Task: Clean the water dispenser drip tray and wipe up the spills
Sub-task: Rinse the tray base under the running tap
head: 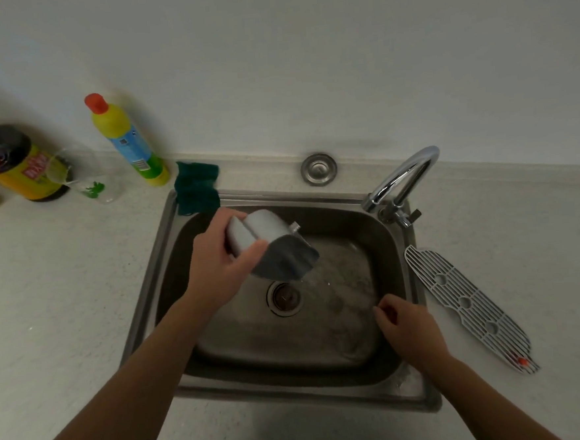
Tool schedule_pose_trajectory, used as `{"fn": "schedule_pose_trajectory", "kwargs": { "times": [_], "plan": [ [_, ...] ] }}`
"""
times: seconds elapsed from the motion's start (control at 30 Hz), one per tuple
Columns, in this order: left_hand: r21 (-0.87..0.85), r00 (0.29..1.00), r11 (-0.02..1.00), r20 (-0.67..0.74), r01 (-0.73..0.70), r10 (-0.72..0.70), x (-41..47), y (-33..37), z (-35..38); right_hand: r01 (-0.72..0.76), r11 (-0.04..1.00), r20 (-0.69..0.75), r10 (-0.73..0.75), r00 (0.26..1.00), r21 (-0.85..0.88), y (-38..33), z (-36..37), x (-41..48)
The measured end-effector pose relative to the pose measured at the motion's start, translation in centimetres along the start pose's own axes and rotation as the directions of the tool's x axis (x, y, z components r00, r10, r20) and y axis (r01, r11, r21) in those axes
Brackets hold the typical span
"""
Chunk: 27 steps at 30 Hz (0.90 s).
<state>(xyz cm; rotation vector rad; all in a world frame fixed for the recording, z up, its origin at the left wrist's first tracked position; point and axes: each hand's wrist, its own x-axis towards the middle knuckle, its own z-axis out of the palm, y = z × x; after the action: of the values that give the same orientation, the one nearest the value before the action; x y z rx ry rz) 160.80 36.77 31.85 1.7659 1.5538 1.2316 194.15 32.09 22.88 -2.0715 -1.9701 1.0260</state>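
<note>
The drip tray (276,246) is grey. At three o'clock lies a white slotted grate (466,305); at eleven, a teal cloth (197,188) and yellow red-capped bottle (126,138).

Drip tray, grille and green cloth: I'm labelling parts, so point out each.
drip tray (277,251), head view, its grey underside
grille (466,302), head view, middle of the slats
green cloth (196,187), head view, its centre

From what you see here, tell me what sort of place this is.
Probably a kitchen or pantry counter: a steel sink with a chrome tap, a detergent bottle by the wall, and a green cloth at the sink's corner.
</note>
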Motion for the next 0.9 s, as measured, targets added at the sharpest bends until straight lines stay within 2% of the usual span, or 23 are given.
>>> {"fn": "schedule_pose_trajectory", "kwargs": {
  "times": [0.1, 0.17, 0.23, 0.3, 0.4, 0.47, 0.53, 0.57, 0.6, 0.67, 0.73, 0.8, 0.9],
  "plan": [
    [0.207, 0.985, 0.971, 0.15, -0.118, 0.088, -0.1, 0.0, 0.1, 0.015, 0.999, 0.005, -0.015, 1.0, -0.03, 0.2, 0.0, -0.3],
    [0.243, 0.982, 0.962, 0.171, -0.123, 0.083, -0.3, -0.3, 0.4, 0.017, 0.999, 0.011, -0.017, 1.0, -0.036, 0.3, 0.1, -0.4],
    [0.167, 0.993, 0.984, 0.114, -0.057, 0.038, -0.6, -0.7, 0.8, 0.019, 0.999, 0.009, -0.018, 1.0, -0.044, 0.4, 0.1, -0.5],
    [0.01, 0.998, 0.998, -0.003, 0.067, -0.067, -1.0, -1.1, 1.0, 0.032, 0.999, -0.023, -0.033, 0.999, -0.044, 0.4, -0.4, -0.1],
    [-0.25, 0.932, 0.931, -0.181, 0.265, -0.314, -1.9, -2.0, 1.2, 0.059, 0.996, -0.114, -0.066, 0.991, -0.065, 0.5, -2.2, 1.6],
    [-0.48, 0.813, 0.776, -0.193, 0.41, -0.549, -2.6, -2.6, 1.5, 0.067, 0.996, -0.191, -0.077, 0.978, -0.061, 0.2, -4.1, 3.4],
    [-0.686, 0.626, 0.522, -0.123, 0.507, -0.77, -3.1, -3.0, 1.9, 0.061, 0.998, -0.307, -0.067, 0.949, -0.031, -0.2, -6.2, 5.5],
    [-0.754, 0.537, 0.395, -0.067, 0.525, -0.841, -3.4, -3.2, 2.2, 0.054, 0.998, -0.365, -0.056, 0.929, -0.016, -0.3, -7.1, 6.7],
    [-0.797, 0.476, 0.291, -0.005, 0.529, -0.879, -3.7, -3.4, 2.5, 0.043, 0.999, -0.409, -0.041, 0.912, -0.004, -0.4, -8.0, 7.9],
    [-0.84, 0.415, 0.15, 0.097, 0.522, -0.905, -4.1, -3.8, 3.2, -0.012, 1.0, -0.427, 0.011, 0.904, 0.0, -0.5, -9.4, 10.3],
    [-0.865, 0.37, 0.047, 0.164, 0.5, -0.915, -4.2, -4.1, 3.9, -0.101, 0.994, -0.374, 0.082, 0.924, -0.03, -0.5, -10.2, 12.4],
    [-0.87, 0.332, -0.012, 0.201, 0.494, -0.922, -4.0, -4.4, 4.9, -0.158, 0.985, -0.352, 0.127, 0.927, -0.062, -0.4, -10.5, 13.8],
    [-0.86, 0.308, -0.045, 0.23, 0.509, -0.923, -3.0, -4.8, 6.4, -0.128, 0.986, -0.379, 0.08, 0.922, -0.104, -0.3, -10.4, 14.6]
  ]
}}
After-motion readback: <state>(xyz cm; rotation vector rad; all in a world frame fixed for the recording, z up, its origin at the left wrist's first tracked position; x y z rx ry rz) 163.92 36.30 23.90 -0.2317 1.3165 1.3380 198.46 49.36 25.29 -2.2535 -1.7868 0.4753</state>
